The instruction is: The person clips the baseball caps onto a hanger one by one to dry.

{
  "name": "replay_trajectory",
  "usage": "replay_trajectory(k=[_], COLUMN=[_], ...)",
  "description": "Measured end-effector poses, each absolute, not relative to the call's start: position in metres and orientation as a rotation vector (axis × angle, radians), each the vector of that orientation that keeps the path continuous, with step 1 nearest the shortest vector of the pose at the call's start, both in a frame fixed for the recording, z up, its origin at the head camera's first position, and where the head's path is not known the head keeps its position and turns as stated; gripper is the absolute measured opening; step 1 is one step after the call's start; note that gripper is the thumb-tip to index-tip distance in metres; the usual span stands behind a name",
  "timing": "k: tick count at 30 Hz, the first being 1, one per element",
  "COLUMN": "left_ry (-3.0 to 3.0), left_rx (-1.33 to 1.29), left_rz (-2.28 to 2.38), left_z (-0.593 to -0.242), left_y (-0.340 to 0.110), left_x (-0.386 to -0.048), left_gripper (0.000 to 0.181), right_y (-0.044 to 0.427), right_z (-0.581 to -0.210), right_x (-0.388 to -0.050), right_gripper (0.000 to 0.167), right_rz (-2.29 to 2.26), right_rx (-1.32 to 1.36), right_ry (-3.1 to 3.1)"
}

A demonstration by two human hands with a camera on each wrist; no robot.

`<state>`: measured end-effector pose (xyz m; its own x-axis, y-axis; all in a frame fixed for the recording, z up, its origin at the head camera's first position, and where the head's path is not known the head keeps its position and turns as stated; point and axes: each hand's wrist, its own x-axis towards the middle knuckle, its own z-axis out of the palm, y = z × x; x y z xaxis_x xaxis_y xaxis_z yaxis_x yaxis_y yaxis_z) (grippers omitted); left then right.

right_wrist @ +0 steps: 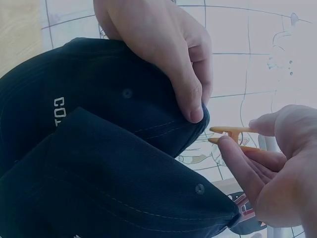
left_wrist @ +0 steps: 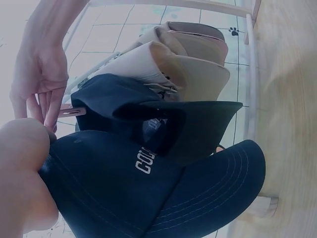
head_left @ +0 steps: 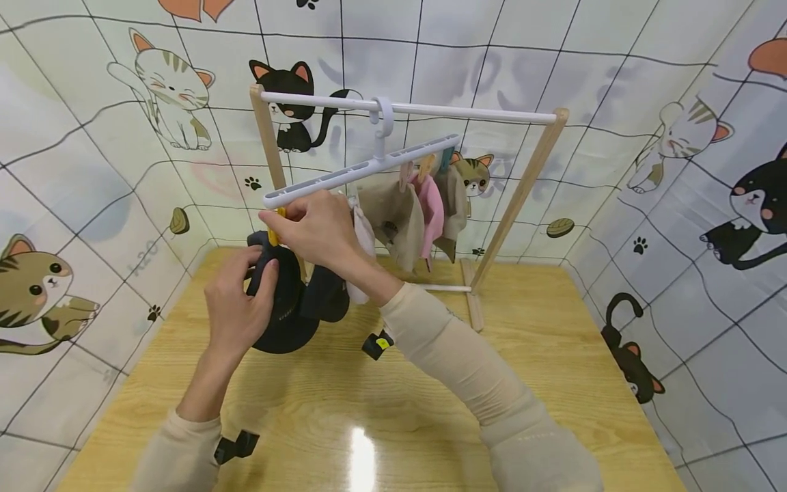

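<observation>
My left hand (head_left: 236, 301) pinches the back edge of a dark navy baseball cap (left_wrist: 114, 183), thumb on one side and fingers on the other. White lettering shows on its front. Between thumb and fingers, my right hand (head_left: 322, 229) squeezes a yellow clothespin (right_wrist: 235, 136). The pin's tips stand apart, just beside the cap's edge in the right wrist view. Above both hands, a white hanger (head_left: 363, 171) slants with its left end lowest. Another dark cap (left_wrist: 193, 129) hangs behind the held one, with a pink clothespin (left_wrist: 69, 112) at its edge.
Farther along the hanger hang a white cap (head_left: 363, 239), beige caps (head_left: 402, 225) and a pink cap (head_left: 432, 205). The hanger hooks over the white bar (head_left: 467, 113) of a rack with wooden legs (head_left: 519, 198). Under it lies a wooden table (head_left: 430, 410), with cat-patterned walls around.
</observation>
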<state>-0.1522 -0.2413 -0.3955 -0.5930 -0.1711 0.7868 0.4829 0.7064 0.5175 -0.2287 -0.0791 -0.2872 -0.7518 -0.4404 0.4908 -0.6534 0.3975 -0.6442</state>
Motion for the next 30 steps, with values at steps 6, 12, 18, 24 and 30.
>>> replay_trajectory(k=[6, 12, 18, 24, 30], left_ry=[-2.008, -2.015, -2.028, -2.031, -2.019], left_rx=[-0.267, -0.259, -0.266, -0.282, -0.304], left_rz=[-0.868, -0.824, -0.757, -0.718, -0.676], left_z=[-0.399, -0.399, -0.401, -0.401, -0.400], left_y=[-0.236, -0.231, -0.227, -0.223, -0.219], left_x=[-0.153, -0.153, -0.154, -0.156, -0.158], left_gripper=[0.018, 0.018, 0.021, 0.023, 0.019], right_y=[-0.081, -0.083, -0.084, -0.083, -0.081], right_z=[-0.287, -0.288, -0.290, -0.290, -0.292], right_x=[-0.228, -0.226, -0.227, -0.227, -0.228], right_gripper=[0.054, 0.055, 0.055, 0.057, 0.057], right_rz=[1.113, 1.024, 0.936, 0.903, 0.877], right_rx=[0.967, 0.958, 0.948, 0.941, 0.927], right_ry=[-2.417, -2.382, -2.353, -2.320, -2.312])
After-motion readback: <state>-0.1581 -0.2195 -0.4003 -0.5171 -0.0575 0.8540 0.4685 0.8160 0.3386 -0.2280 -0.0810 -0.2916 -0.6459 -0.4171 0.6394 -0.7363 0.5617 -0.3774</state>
